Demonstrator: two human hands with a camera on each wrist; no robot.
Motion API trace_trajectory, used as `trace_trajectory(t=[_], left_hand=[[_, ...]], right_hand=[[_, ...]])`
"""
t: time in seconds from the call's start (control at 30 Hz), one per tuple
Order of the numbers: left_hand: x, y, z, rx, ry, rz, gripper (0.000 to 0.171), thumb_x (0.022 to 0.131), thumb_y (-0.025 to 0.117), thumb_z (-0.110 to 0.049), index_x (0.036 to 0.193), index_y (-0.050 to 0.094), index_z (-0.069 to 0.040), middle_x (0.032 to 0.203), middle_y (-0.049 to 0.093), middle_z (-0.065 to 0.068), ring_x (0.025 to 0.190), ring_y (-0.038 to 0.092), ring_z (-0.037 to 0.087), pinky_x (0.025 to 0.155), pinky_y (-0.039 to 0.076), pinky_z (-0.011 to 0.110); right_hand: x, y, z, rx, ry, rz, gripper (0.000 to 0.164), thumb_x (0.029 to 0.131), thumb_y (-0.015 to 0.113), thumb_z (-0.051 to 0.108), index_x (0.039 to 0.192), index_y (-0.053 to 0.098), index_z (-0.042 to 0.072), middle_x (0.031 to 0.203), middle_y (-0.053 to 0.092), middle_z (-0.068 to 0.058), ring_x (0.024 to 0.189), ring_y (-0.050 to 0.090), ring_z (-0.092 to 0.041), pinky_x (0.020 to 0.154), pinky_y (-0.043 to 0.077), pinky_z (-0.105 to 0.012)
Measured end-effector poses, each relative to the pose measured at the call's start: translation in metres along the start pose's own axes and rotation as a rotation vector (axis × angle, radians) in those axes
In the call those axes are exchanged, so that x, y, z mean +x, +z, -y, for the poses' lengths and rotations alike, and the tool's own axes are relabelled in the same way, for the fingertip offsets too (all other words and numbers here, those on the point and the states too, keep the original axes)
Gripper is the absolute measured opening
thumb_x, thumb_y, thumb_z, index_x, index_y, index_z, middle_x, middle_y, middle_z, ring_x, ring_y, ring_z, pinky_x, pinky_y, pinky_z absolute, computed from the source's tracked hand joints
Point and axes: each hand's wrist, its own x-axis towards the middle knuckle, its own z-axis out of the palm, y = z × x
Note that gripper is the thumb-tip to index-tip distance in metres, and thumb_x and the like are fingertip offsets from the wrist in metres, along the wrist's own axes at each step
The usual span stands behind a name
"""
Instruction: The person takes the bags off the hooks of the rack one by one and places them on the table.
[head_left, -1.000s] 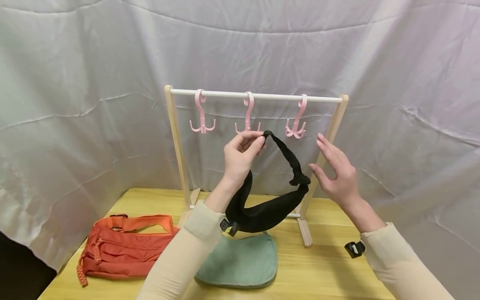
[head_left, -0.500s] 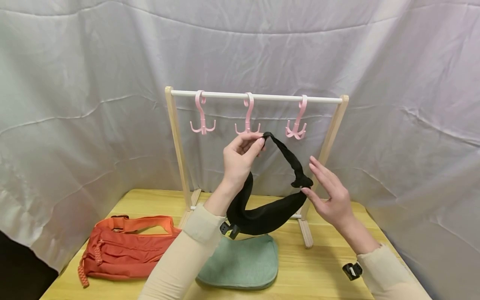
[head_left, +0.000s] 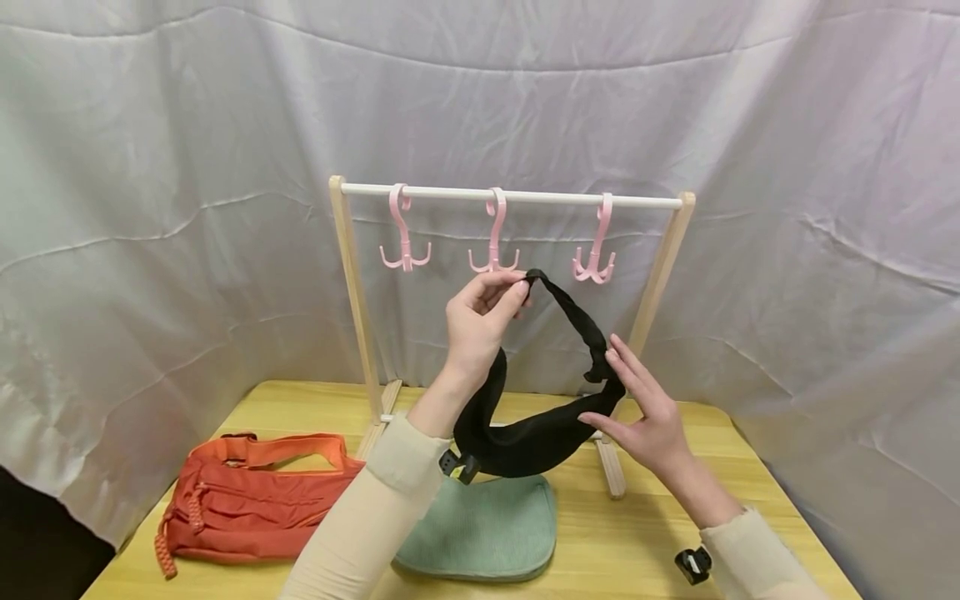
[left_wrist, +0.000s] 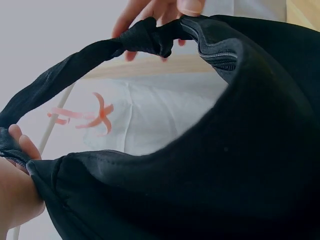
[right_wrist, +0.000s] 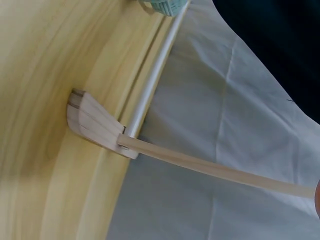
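A black shoulder bag (head_left: 540,437) with a knotted strap hangs in the air in front of the rack. My left hand (head_left: 476,325) pinches the top of the strap between thumb and fingers, just below the middle pink hook (head_left: 495,229). At the bag's right end, my right hand (head_left: 648,421) has its fingers straight, the fingertips at the strap's knot and the thumb against the bag's front. Seen from the left wrist, the knot (left_wrist: 142,37) and a zipper (left_wrist: 217,57) show near the right hand's fingers. The right wrist view catches only a dark edge of the bag (right_wrist: 280,45).
The rack's white bar (head_left: 442,193) also carries a left pink hook (head_left: 406,242) and a right pink hook (head_left: 597,242). On the wooden table (head_left: 637,550) lie an orange-red bag (head_left: 255,512) at left and a green corduroy pouch (head_left: 487,533) in the middle.
My right hand has come in leftward and down, from apart to touching the bag's right end at the knot. The left hand keeps its pinch on the strap, nearly still.
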Motion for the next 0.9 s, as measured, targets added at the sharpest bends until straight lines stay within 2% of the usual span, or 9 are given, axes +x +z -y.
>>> trace_trajectory(t=[0.1,0.17,0.3,0.4,0.63,0.77,0.9], left_hand=[[-0.001,-0.002,0.000,-0.010,-0.002,-0.008,0.015,0.094,0.068,0.010,0.108,0.066,0.017,0.096,0.076,-0.003,0.075,0.070,0.011,0.068,0.056,0.021],[-0.001,-0.003,0.001,-0.016,-0.004,-0.014,0.015,0.094,0.068,0.010,0.107,0.066,0.016,0.096,0.076,-0.002,0.075,0.070,0.011,0.067,0.055,0.022],[-0.001,-0.008,0.003,-0.021,-0.014,-0.022,0.015,0.094,0.068,0.010,0.108,0.066,0.016,0.093,0.075,-0.001,0.076,0.070,0.014,0.067,0.055,0.023],[-0.002,-0.011,0.003,-0.010,-0.022,-0.027,0.017,0.095,0.068,0.009,0.109,0.066,0.017,0.092,0.075,0.000,0.076,0.069,0.016,0.067,0.055,0.024],[-0.004,-0.019,0.005,0.013,-0.019,-0.046,0.016,0.094,0.069,0.008,0.109,0.067,0.016,0.088,0.074,0.000,0.075,0.069,0.012,0.066,0.054,0.022],[-0.005,-0.025,0.006,0.033,-0.017,-0.045,0.013,0.094,0.069,0.008,0.107,0.070,0.011,0.087,0.075,-0.001,0.075,0.069,0.013,0.066,0.055,0.022],[-0.005,-0.032,0.008,0.073,-0.012,-0.046,0.016,0.095,0.070,0.006,0.109,0.068,0.014,0.086,0.075,-0.002,0.075,0.069,0.012,0.067,0.055,0.024]], right_hand=[[-0.005,0.003,-0.002,0.023,0.024,-0.006,0.076,0.091,0.079,0.042,0.132,0.058,-0.018,0.135,0.054,-0.044,0.135,0.056,-0.038,0.112,0.044,-0.022],[-0.010,0.005,-0.003,0.034,0.042,-0.018,0.073,0.091,0.079,0.040,0.131,0.060,-0.018,0.131,0.057,-0.043,0.133,0.059,-0.033,0.108,0.047,-0.022],[-0.021,0.013,-0.006,0.046,0.072,-0.044,0.064,0.090,0.080,0.035,0.125,0.065,-0.017,0.122,0.067,-0.036,0.120,0.068,-0.018,0.094,0.055,-0.018],[-0.029,0.018,-0.011,0.045,0.081,-0.056,0.060,0.090,0.080,0.032,0.122,0.068,-0.016,0.117,0.071,-0.031,0.110,0.072,-0.013,0.086,0.057,-0.016],[-0.041,0.024,-0.019,0.048,0.065,-0.049,0.056,0.091,0.079,0.032,0.120,0.070,-0.015,0.114,0.073,-0.027,0.104,0.073,-0.014,0.084,0.057,-0.015],[-0.040,0.024,-0.017,0.035,0.060,-0.045,0.053,0.092,0.077,0.032,0.119,0.072,-0.013,0.110,0.075,-0.025,0.099,0.074,-0.017,0.086,0.055,-0.014],[-0.033,0.023,-0.010,0.056,0.056,-0.039,0.047,0.092,0.078,0.026,0.117,0.073,-0.013,0.104,0.076,-0.024,0.087,0.074,-0.021,0.081,0.056,-0.014]])
